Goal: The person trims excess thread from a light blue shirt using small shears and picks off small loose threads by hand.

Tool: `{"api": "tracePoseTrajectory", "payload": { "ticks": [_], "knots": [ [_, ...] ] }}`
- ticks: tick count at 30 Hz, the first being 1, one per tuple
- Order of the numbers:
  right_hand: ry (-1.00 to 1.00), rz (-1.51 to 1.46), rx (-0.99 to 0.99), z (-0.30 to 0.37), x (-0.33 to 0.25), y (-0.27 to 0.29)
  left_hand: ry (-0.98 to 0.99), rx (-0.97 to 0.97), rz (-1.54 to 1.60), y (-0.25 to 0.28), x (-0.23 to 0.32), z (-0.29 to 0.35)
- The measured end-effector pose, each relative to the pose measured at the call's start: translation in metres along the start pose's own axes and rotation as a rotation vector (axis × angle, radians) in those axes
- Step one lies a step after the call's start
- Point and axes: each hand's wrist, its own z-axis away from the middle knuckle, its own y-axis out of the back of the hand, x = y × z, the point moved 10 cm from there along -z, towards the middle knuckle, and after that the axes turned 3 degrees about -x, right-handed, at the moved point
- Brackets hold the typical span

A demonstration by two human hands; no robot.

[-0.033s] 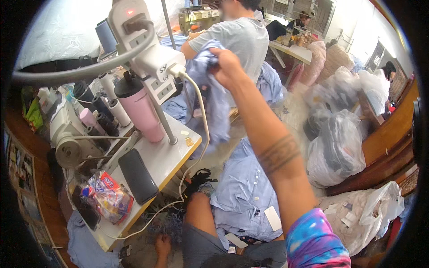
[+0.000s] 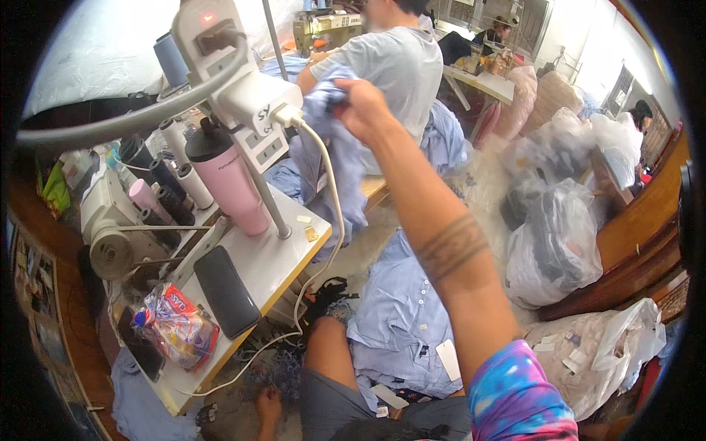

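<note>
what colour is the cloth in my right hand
Light blue cloth, best seen in the head view.

Blue garment [image 2: 352, 170] in right fingers [image 2: 353, 87]

Seated person's right arm [image 2: 482, 294]: extended forward, slanting leftward, forearm [image 2: 450, 242] tattoo-banded | right hand [image 2: 364, 110]: raised, fingers [image 2: 350, 85] curled inward | left hand [image 2: 269, 406]: low, outside the bent left knee [image 2: 326, 332], finger pose unclear.

Lettering on pink tumbler [image 2: 234, 187], white adapter [image 2: 252, 94], colourful bag [image 2: 176, 327]
</note>
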Motion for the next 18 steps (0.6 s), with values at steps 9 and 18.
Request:
{"api": "tracePoseTrajectory", "payload": {
  "ticks": [9,18],
  "knots": [
    [-0.328,1.042,0.073,0.106,0.100,0.179,-0.077,-0.122,-0.047,-0.020,0.067,0.026],
    [0.222,1.736,0.304,0.483,0.014,0.239,-0.357,-0.138,-0.056,-0.034,0.162,0.035]
  ]
}}
